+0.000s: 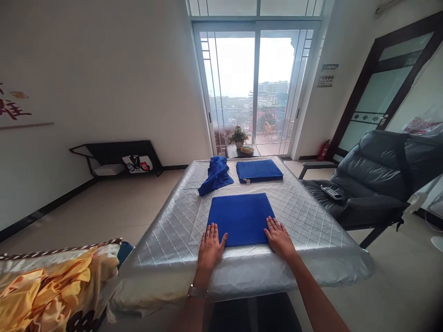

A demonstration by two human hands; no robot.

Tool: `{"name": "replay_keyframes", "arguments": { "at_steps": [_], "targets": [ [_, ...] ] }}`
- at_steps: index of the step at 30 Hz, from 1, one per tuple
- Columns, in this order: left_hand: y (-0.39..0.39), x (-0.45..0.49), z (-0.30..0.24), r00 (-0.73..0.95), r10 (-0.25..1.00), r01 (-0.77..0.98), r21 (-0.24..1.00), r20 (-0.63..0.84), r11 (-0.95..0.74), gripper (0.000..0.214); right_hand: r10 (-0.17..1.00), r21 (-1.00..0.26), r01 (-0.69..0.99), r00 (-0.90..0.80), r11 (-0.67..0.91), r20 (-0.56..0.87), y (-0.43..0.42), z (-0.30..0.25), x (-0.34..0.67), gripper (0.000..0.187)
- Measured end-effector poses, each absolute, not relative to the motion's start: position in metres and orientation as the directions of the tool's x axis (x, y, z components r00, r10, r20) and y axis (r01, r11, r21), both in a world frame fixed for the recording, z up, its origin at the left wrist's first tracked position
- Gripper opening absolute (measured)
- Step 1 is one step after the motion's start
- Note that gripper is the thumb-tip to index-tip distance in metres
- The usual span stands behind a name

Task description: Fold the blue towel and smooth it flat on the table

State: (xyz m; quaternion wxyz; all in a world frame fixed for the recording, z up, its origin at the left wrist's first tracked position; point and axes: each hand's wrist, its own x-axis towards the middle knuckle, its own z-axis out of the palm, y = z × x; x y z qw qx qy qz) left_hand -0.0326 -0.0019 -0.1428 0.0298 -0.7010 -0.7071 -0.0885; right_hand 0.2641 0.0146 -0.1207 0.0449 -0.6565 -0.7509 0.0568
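A blue cloth folded into a flat rectangle (240,216) lies on the table near me. At its lower left corner my left hand (212,246) rests flat, fingers stretched forward and thumb on the cloth. My right hand (278,237) lies flat over the right edge, its fingers also out straight. Neither hand grips anything. Beyond, a neat folded stack of blue cloth (259,170) with a small white tag sits at the far right of the table. To its left is a crumpled blue cloth (216,175).
A silver quilted cover (169,230) drapes the table. On the right stands a dark recliner (374,170) with a handset (332,192) on its seat. Yellow fabric (48,286) is heaped at lower left. A potted plant (238,136) stands past the far edge, before glass doors.
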Motion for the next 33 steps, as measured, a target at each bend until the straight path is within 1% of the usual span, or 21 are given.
{"name": "replay_keyframes", "arguments": {
  "at_steps": [5, 9, 12, 16, 20, 25, 28, 33],
  "targets": [
    [-0.004, -0.031, -0.139, -0.020, 0.985, 0.993, 0.117, 0.173, 0.000, 0.078, 0.991, -0.139, 0.981, -0.136, 0.137, 0.018, 0.015, -0.123, 0.265, 0.058],
    [-0.005, -0.029, -0.138, -0.046, 0.982, 0.988, 0.152, 0.183, 0.018, 0.077, 0.985, -0.101, 0.982, -0.150, 0.158, 0.082, 0.012, -0.123, 0.265, 0.058],
    [-0.004, -0.028, -0.138, -0.056, 0.981, 0.984, 0.176, 0.185, 0.023, 0.077, 0.974, -0.069, 0.977, -0.192, 0.201, 0.116, 0.013, -0.120, 0.266, 0.058],
    [-0.004, -0.028, -0.138, -0.077, 0.971, 0.979, 0.201, 0.228, 0.030, 0.075, 0.975, -0.080, 0.973, -0.213, 0.218, 0.069, 0.031, -0.110, 0.265, 0.059],
    [-0.006, -0.028, -0.137, -0.099, 0.954, 0.975, 0.219, 0.284, 0.035, 0.075, 0.979, -0.107, 0.973, -0.199, 0.202, 0.039, 0.062, -0.099, 0.259, 0.059],
    [-0.009, -0.027, -0.135, -0.126, 0.942, 0.970, 0.238, 0.312, 0.051, 0.073, 0.988, -0.111, 0.982, -0.153, 0.154, 0.016, 0.083, -0.111, 0.257, 0.059],
    [-0.011, -0.025, -0.131, -0.124, 0.932, 0.976, 0.211, 0.339, 0.053, 0.072, 0.990, -0.131, 0.981, -0.139, 0.142, 0.029, 0.084, -0.123, 0.259, 0.059],
    [-0.015, -0.023, -0.123, -0.067, 0.921, 0.994, 0.110, 0.385, 0.026, 0.068, 0.991, -0.182, 0.974, -0.129, 0.134, 0.039, 0.084, -0.127, 0.260, 0.059]
  ]
}}
